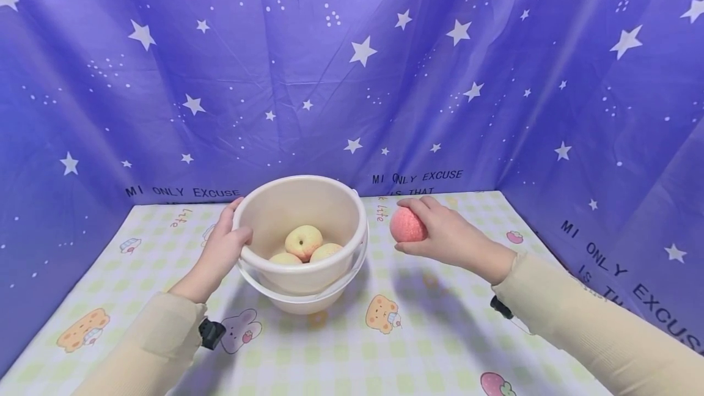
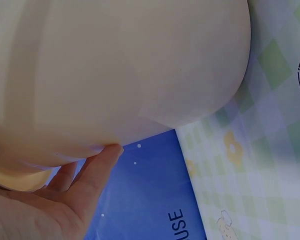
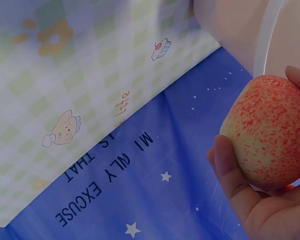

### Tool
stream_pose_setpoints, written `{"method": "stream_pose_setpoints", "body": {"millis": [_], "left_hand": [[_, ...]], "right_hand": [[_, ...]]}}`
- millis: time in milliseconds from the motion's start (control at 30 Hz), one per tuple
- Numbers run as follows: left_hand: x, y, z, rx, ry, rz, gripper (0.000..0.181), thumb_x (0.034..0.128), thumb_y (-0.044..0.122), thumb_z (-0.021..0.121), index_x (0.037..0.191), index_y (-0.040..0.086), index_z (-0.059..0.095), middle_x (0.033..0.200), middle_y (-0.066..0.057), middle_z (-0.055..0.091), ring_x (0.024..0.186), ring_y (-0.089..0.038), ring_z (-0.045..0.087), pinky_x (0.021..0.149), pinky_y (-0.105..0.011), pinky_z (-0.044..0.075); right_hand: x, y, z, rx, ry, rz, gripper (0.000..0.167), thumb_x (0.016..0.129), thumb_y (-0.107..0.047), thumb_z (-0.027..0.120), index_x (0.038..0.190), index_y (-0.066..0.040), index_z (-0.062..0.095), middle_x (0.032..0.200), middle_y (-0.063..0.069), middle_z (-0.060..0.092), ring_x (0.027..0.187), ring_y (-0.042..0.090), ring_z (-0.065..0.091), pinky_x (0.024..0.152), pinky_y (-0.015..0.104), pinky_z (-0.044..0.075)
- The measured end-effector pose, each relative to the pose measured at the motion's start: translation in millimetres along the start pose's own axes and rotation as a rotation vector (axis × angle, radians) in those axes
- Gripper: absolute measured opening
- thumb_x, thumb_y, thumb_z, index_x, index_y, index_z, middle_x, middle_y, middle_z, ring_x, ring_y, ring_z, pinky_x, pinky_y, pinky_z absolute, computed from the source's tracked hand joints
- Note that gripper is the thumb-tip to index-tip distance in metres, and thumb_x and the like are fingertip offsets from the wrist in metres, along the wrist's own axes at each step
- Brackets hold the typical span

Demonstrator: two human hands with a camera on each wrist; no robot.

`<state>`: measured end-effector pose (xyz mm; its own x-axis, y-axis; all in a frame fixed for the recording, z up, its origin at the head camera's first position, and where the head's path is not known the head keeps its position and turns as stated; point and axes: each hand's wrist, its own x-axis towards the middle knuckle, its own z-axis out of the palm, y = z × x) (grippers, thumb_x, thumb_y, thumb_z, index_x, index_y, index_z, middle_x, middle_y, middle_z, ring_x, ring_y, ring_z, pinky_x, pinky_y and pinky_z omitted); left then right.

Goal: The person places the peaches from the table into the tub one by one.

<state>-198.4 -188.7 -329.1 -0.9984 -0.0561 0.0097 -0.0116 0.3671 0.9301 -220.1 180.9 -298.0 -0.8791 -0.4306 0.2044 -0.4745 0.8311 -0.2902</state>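
A white bucket [image 1: 324, 289] is at the middle of the table, its handle hanging on the near side. Three yellowish apples [image 1: 304, 242] show inside it. My left hand [image 1: 218, 253] grips the bucket's left rim, thumb over the edge and fingers outside; in the left wrist view, the fingers [image 2: 97, 175] lie against the outer wall. To the right of the bucket and apart from it, my right hand [image 1: 448, 232] holds a red apple [image 1: 407, 225] above the table. The right wrist view shows this apple [image 3: 270, 132] with red speckles over pale yellow, between thumb and fingers.
A checked tablecloth [image 1: 440, 347] with cartoon prints covers the table. Purple-blue curtains [image 1: 308, 78] with white stars hang behind it and at both sides, close to the table's edges. A black wrist strap [image 1: 211, 333] is on the left sleeve.
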Motion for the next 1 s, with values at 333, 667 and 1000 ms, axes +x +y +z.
{"method": "stream_pose_setpoints", "body": {"millis": [333, 667, 1000], "left_hand": [[0.6, -0.6, -0.3, -0.006, 0.002, -0.001, 0.091, 0.0774, 0.001, 0.041, 0.16, 0.008, 0.004, 0.165, -0.017, 0.013, 0.148, -0.039, 0.021, 0.119, -0.053, 0.021], [-0.9, 0.7, 1.3, -0.011, -0.002, -0.007, 0.092, 0.0777, 0.0, 0.043, 0.16, 0.009, 0.003, 0.166, -0.017, 0.013, 0.149, -0.038, 0.02, 0.12, -0.053, 0.02], [-0.9, 1.3, 1.3, -0.004, -0.002, -0.014, 0.091, 0.0783, 0.0, 0.042, 0.16, 0.01, 0.002, 0.166, -0.016, 0.012, 0.149, -0.038, 0.02, 0.12, -0.053, 0.021]], "right_hand": [[-0.4, -1, 2, 0.075, 0.068, 0.004, 0.073, 0.078, -0.04, 0.079, 0.139, -0.013, 0.05, 0.119, 0.013, 0.06, 0.098, 0.029, 0.063, 0.082, 0.048, 0.055], [-1.7, 0, 9, 0.161, 0.138, 0.023, 0.072, 0.078, -0.038, 0.081, 0.139, -0.013, 0.051, 0.13, 0.014, 0.058, 0.11, 0.034, 0.061, 0.088, 0.053, 0.053], [-2.4, 0, 13, 0.195, 0.19, 0.033, 0.07, 0.078, -0.039, 0.08, 0.138, -0.015, 0.051, 0.132, 0.013, 0.057, 0.114, 0.033, 0.058, 0.089, 0.052, 0.053]]}}
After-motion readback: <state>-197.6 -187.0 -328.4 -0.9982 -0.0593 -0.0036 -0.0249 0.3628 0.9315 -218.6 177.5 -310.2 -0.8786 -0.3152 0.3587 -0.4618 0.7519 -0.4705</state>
